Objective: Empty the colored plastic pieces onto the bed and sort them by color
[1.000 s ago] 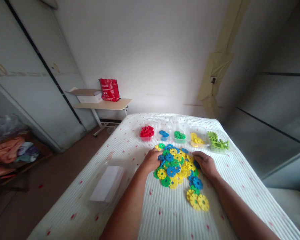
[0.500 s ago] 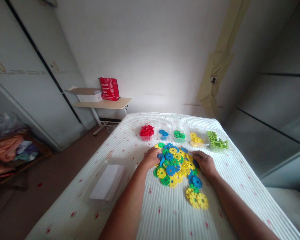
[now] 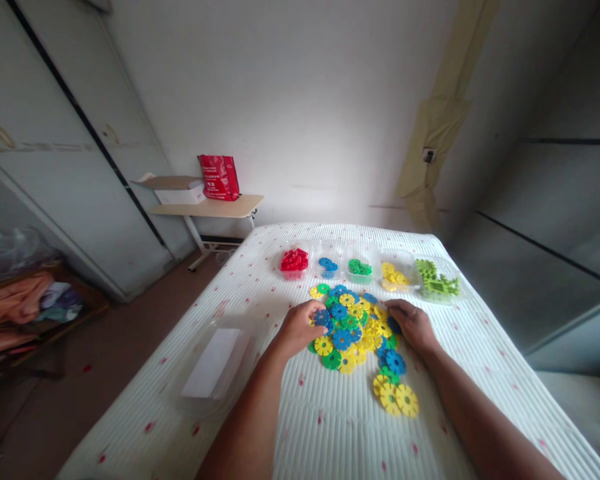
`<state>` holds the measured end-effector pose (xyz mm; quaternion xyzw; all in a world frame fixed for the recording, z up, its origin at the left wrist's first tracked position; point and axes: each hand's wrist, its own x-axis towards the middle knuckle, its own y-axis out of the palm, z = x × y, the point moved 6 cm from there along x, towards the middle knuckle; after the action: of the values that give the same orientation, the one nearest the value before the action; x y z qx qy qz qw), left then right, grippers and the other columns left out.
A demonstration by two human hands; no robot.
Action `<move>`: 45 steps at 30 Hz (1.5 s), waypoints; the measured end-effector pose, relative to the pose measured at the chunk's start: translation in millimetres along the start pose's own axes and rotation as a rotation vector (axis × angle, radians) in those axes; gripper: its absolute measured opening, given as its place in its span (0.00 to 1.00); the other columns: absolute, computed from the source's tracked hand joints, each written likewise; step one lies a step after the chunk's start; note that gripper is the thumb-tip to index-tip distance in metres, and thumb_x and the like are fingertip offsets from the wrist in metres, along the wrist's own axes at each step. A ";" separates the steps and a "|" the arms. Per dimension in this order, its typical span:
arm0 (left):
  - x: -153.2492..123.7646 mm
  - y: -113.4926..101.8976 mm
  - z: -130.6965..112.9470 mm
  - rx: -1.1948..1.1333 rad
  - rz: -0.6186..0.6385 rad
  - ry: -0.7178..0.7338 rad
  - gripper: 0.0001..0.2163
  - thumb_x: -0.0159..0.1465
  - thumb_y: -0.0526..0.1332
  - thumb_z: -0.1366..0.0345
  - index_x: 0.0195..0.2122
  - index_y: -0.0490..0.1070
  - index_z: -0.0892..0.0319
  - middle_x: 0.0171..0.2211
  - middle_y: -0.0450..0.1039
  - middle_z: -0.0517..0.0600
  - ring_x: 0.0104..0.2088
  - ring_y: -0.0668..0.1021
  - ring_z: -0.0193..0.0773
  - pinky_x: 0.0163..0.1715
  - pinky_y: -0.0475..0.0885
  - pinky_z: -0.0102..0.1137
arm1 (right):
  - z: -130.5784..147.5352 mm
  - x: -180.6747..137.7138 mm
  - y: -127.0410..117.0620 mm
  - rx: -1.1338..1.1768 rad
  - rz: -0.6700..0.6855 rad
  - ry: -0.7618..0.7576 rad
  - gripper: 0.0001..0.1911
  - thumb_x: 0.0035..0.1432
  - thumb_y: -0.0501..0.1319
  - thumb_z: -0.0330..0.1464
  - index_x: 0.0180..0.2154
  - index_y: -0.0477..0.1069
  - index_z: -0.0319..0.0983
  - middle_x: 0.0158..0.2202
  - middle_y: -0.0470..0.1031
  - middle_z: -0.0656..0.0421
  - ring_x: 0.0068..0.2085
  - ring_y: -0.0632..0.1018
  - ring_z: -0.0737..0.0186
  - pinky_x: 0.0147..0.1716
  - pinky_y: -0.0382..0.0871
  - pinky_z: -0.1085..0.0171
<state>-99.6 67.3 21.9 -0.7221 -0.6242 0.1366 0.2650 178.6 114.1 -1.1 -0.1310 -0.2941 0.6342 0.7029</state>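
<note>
A loose pile of yellow, blue and green notched plastic discs (image 3: 357, 337) lies mid-table. At its left side my left hand (image 3: 300, 325) pinches a blue notched disc (image 3: 321, 317) between thumb and fingers, its flat face turned toward me. My right hand (image 3: 414, 325) is at the right edge of the pile, palm down, fingers curled against another blue notched disc (image 3: 394, 325); its fingertips are partly hidden. Below it, several discs trail toward me, ending in yellow discs (image 3: 407, 400).
Clear tubs stand behind the pile: red pieces (image 3: 295, 260), blue discs (image 3: 328, 265), green discs (image 3: 360, 268), yellow discs (image 3: 394, 277), light-green pieces (image 3: 437, 280). A clear container (image 3: 215, 367) with a white paper is at left. A side table (image 3: 225, 207) stands by the wall.
My left hand has shifted slightly left and down, and the blue disc in it has turned from edge-on to face me. My right hand stays almost still.
</note>
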 end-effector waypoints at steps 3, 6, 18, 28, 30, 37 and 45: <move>-4.6 -3.3 3.3 0.120 -0.037 0.007 0.16 0.47 0.63 0.72 0.39 0.71 0.57 0.37 0.74 0.47 0.40 0.74 0.38 0.42 0.68 0.30 | -0.7 0.1 0.2 0.013 0.004 -0.004 0.15 0.48 0.56 0.40 0.34 0.75 0.39 0.34 0.78 0.58 0.35 0.76 0.59 0.37 0.70 0.64; -6.5 -0.4 6.4 0.251 -0.031 0.009 0.17 0.46 0.63 0.73 0.39 0.72 0.56 0.38 0.73 0.48 0.42 0.73 0.40 0.43 0.68 0.32 | -0.7 -0.1 0.3 0.017 -0.002 -0.002 0.15 0.47 0.56 0.40 0.33 0.75 0.40 0.33 0.79 0.59 0.34 0.76 0.60 0.38 0.70 0.63; -4.3 7.2 9.0 0.315 -0.016 0.036 0.18 0.48 0.63 0.71 0.42 0.72 0.55 0.38 0.74 0.48 0.40 0.73 0.39 0.43 0.67 0.33 | -5.3 0.1 2.0 0.021 -0.003 -0.005 0.15 0.48 0.56 0.40 0.34 0.76 0.40 0.33 0.79 0.59 0.33 0.76 0.60 0.37 0.70 0.63; -1.7 6.3 8.1 0.144 -0.070 -0.022 0.21 0.48 0.65 0.70 0.45 0.72 0.56 0.41 0.74 0.50 0.42 0.75 0.39 0.45 0.68 0.32 | -2.1 0.1 1.4 0.013 -0.002 -0.016 0.15 0.48 0.56 0.40 0.34 0.76 0.40 0.34 0.79 0.59 0.34 0.76 0.60 0.38 0.70 0.63; -1.7 9.2 7.0 0.182 -0.055 -0.023 0.21 0.47 0.65 0.71 0.44 0.72 0.56 0.41 0.74 0.49 0.42 0.74 0.39 0.45 0.69 0.33 | -1.7 -0.2 1.2 0.013 -0.003 -0.014 0.15 0.48 0.56 0.39 0.34 0.76 0.40 0.33 0.79 0.59 0.34 0.76 0.60 0.37 0.70 0.63; -0.9 12.3 4.6 0.228 -0.055 0.011 0.20 0.47 0.64 0.72 0.43 0.72 0.55 0.40 0.74 0.48 0.41 0.74 0.39 0.45 0.68 0.33 | -2.8 -0.6 1.4 0.015 -0.006 -0.007 0.15 0.48 0.56 0.39 0.34 0.76 0.40 0.33 0.79 0.59 0.33 0.76 0.60 0.37 0.70 0.63; -0.4 2.6 9.5 -0.030 -0.195 0.002 0.18 0.48 0.63 0.70 0.43 0.71 0.58 0.37 0.75 0.48 0.38 0.75 0.36 0.42 0.70 0.30 | -4.7 0.5 2.4 0.003 0.005 -0.027 0.15 0.49 0.55 0.40 0.34 0.75 0.40 0.34 0.79 0.58 0.35 0.77 0.59 0.38 0.70 0.63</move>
<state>-102.5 68.8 12.6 -0.6619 -0.6933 0.0998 0.2668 179.4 115.8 -6.1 -0.1220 -0.3021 0.6380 0.6977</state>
